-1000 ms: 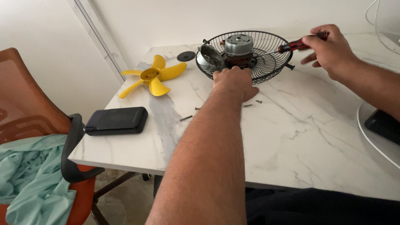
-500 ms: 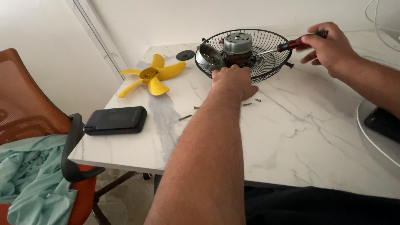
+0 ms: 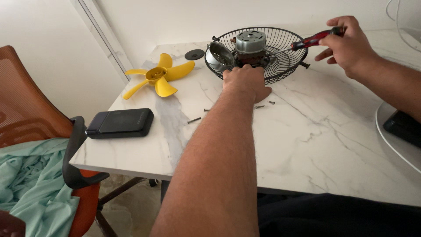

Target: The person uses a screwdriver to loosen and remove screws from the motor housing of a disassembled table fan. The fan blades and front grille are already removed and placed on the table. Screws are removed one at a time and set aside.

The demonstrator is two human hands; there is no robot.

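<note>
Left hand presses flat on the near rim of the black wire fan guard, which lies on the desk. Right hand is closed around a red-handled screwdriver aimed at the motor. Best to keep the guard pinned and the driver in line with the screw.

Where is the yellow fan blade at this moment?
In the head view, the yellow fan blade lies flat on the marble table, towards its far left corner, left of the wire fan guard and beyond the dark case.

Fan blade left of grille
</note>
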